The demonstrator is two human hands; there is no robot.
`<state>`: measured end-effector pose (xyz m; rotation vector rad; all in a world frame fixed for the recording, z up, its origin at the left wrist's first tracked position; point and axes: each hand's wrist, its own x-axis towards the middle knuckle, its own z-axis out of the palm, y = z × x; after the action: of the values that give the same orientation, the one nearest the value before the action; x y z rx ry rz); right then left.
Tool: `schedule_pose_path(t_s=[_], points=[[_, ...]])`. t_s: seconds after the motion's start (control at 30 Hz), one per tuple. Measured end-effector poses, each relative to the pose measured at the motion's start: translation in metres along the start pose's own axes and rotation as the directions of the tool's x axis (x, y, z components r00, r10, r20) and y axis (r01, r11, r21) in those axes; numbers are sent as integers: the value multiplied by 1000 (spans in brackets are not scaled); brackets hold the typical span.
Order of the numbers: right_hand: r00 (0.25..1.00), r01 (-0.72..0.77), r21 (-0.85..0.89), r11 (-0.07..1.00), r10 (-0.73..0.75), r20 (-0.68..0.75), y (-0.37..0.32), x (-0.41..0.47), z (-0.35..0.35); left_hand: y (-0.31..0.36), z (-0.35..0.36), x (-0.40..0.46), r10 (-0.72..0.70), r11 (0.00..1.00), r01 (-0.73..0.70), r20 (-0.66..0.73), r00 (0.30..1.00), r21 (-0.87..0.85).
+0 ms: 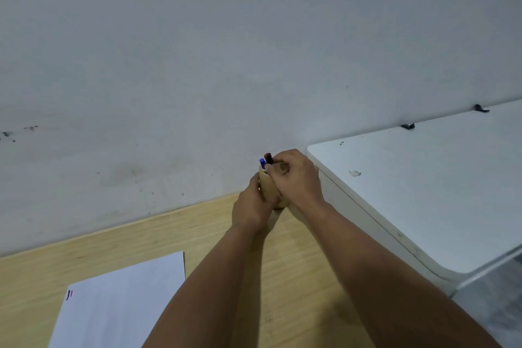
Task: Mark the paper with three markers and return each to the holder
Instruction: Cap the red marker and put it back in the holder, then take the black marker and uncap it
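A tan cylindrical holder (266, 182) stands on the wooden table near the wall. My left hand (251, 207) wraps around its lower left side. My right hand (293, 175) sits over the holder's top, its fingertips pinching a marker with a dark cap (269, 158) that pokes out of the holder. A blue-capped marker (262, 163) stands in the holder just to the left of it. The white paper (121, 302) lies at the lower left, with small blue and red marks (69, 294) near its left corner.
A white cabinet or appliance top (423, 192) stands right beside the holder on the right. The grey wall (197, 65) rises just behind the holder. The wooden table (296, 277) extends toward me between the paper and the white unit.
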<state>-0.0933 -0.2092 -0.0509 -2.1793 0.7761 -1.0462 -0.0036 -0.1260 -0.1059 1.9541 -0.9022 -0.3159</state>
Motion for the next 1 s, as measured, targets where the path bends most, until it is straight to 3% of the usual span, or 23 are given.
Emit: schedule_pose_path(t_s=[0.17,0.3,0.43,0.53,0.6,0.73,0.87,1.0], points=[[989,20,136,991,1,-150,-42,19,-28,9,-14,-1,-20,999,20,2,1000,51],[992,46,235,971,-16,-127,-80,26,-42,18,-47,-22,-37,996,40,-45,998,82],[996,44,257,965,-61,60,-113,4,-37,32,-105,-59,-4,1000,6,-178,984,8],[959,20,242,970,-87,271,-139,-24,-25,34,-156,-94,-69,987,26,-278,958,-157],[898,-7,252,968,-105,428,-156,-46,-13,26,-189,-119,-115,976,42,-342,933,-214],[742,-65,284,957,-144,655,-192,-97,20,1,-247,-164,-139,985,87,-386,912,-147],[674,-76,330,941,-196,712,-223,-135,60,-26,-291,-194,-101,994,78,-404,909,-73],[689,22,378,925,-288,665,-248,-159,97,-52,-329,-213,-126,990,142,-443,888,3]])
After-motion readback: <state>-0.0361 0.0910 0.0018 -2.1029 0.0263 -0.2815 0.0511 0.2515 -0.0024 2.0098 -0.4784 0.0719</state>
